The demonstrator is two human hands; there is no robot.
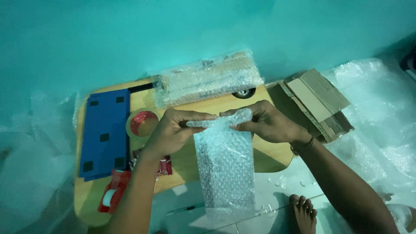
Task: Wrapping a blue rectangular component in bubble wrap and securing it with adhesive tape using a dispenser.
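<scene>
My left hand point(171, 132) and my right hand point(266, 122) both pinch the top edge of a bubble-wrap bag or sheet point(225, 169) that hangs down between them over the front of a low wooden table point(182, 162). Something dark shows faintly inside the wrap; I cannot tell what it is. The fingertips of both hands meet near the crumpled top of the wrap.
On the table lie a blue flat panel point(105, 132), a roll of clear tape point(142, 122), a red tape dispenser point(112, 196) and a bubble-wrapped bundle point(208, 78) at the back. Flattened cardboard boxes point(316, 104) and loose bubble wrap point(381, 121) lie at the right. A bare foot point(303, 212) rests below.
</scene>
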